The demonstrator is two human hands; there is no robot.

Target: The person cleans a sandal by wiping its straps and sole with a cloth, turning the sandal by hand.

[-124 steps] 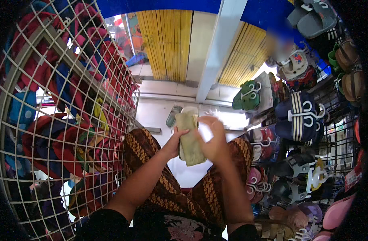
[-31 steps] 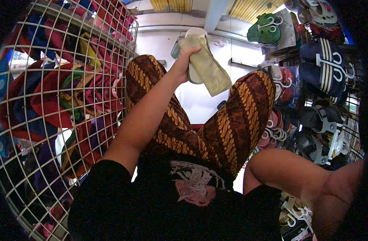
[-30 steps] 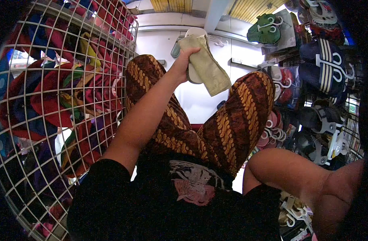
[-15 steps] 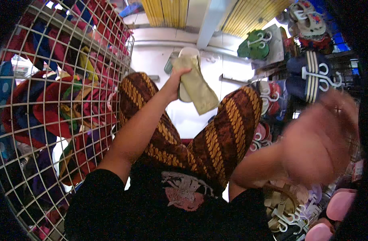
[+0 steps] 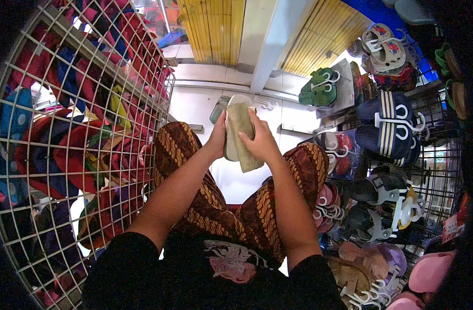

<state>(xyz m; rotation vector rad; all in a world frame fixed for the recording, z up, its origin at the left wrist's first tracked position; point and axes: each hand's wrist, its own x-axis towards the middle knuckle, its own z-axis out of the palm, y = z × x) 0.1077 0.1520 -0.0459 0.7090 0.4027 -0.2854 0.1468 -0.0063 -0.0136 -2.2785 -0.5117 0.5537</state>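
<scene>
Between my knees, over the white floor, I hold a pale-soled sandal (image 5: 230, 150) upright with its toe pointing away. A folded khaki cloth (image 5: 241, 126) lies lengthwise over it and hides much of it. My left hand (image 5: 217, 137) is closed along the sandal's left edge. On the other side my right hand (image 5: 260, 137) grips the cloth against the sandal, its thumb lying across the cloth. A grey-green sandal (image 5: 219, 109) rests on the floor just beyond my left hand. White plastic hangers (image 5: 266, 103) lie on the floor past my right hand.
A wire grid (image 5: 45, 170) with colourful cloth goods behind it rises close on my left. Racks of footwear on hangers stand on my right, with navy striped slides (image 5: 386, 126), green sandals (image 5: 319, 87) and pink sandals (image 5: 430, 271). A pale post (image 5: 280, 44) stands ahead.
My right hand has come from the rack on the right to the cloth and sandal. The cloth now lies straighter along the sandal. The view has tilted slightly.
</scene>
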